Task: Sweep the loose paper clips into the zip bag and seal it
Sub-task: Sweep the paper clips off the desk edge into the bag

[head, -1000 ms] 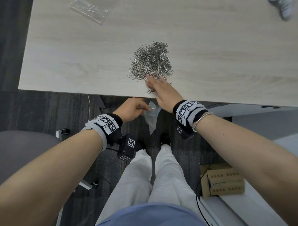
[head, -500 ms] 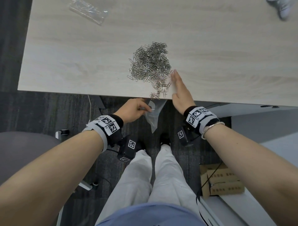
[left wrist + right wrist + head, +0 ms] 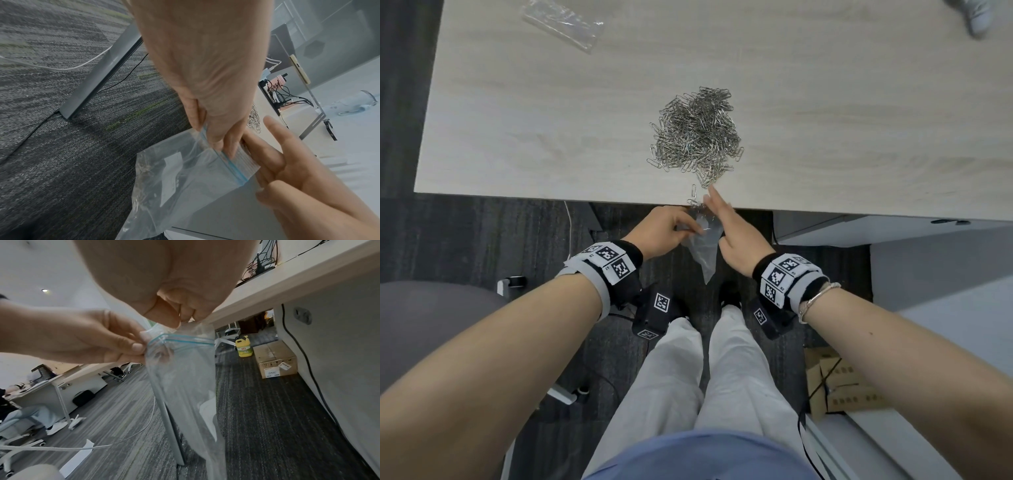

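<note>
- Change: half a second back my right hand (image 3: 736,236) was flat on the desk (image 3: 534,120), edge-on beside the paper clips (image 3: 697,132). Now it's off the surface, down at the desk edge and at the mouth of the zip bag (image 3: 703,248).
- A small trail of clips sits at the very edge, just ahead of the right fingertips. The main pile hasn't shifted that I can see.
- My read: that pass moved only a few clips. Bulk of the sweeping is still to do, sealing is a long way off.
- Left hand (image 3: 664,229): pinching the bag's rim by the blue zip strip (image 3: 230,160), thumb and fingers clamped on it. The grip shows plainly in both wrist views.
- Right hand: fingers mostly straight in the left wrist view; the right wrist view shows a fingertip or two curled at the bag's top lip. Can't tell if it's gripping that lip or just holding the mouth open.
- Bag hangs below the desk edge, between my two hands, body drooping toward the floor beneath them. I can't make out clips inside it.
- Pile relative to the right hand: ahead of the fingertips, up on the desk, near but apart. Relative to the left hand: ahead and to its right, further off.
- Risk as I see it: the bag mouth looks narrow, so clips pushed over the edge could miss it.
</note>
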A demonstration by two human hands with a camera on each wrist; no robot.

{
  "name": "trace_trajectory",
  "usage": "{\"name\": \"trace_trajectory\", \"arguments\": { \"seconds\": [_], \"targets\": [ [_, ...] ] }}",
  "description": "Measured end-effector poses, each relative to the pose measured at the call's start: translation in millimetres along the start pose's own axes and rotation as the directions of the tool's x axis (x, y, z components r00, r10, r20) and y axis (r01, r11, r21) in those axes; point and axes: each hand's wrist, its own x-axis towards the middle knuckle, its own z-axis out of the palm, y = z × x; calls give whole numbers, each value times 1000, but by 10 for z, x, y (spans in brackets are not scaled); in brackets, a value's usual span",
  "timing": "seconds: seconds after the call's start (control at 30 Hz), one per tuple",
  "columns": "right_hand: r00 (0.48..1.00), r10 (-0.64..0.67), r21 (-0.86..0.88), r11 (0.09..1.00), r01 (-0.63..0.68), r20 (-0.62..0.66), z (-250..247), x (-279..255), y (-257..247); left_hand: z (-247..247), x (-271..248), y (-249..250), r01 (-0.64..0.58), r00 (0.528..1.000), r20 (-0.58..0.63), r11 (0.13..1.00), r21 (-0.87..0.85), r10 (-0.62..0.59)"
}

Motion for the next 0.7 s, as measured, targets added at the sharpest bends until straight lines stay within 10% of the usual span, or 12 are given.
{"name": "trace_trajectory", "arguments": {
  "seconds": [0.33,0.7],
  "targets": [
    [979,-18,131,990,45,-204,-299,77,-57,4,-2,-30,-18,1000,16,1000,24,18],
    [998,-20,-91,996,15,-64,-337,444,-124,-69,-35,-39,-1,1000,7,1000,-5,1]
  ]
}}
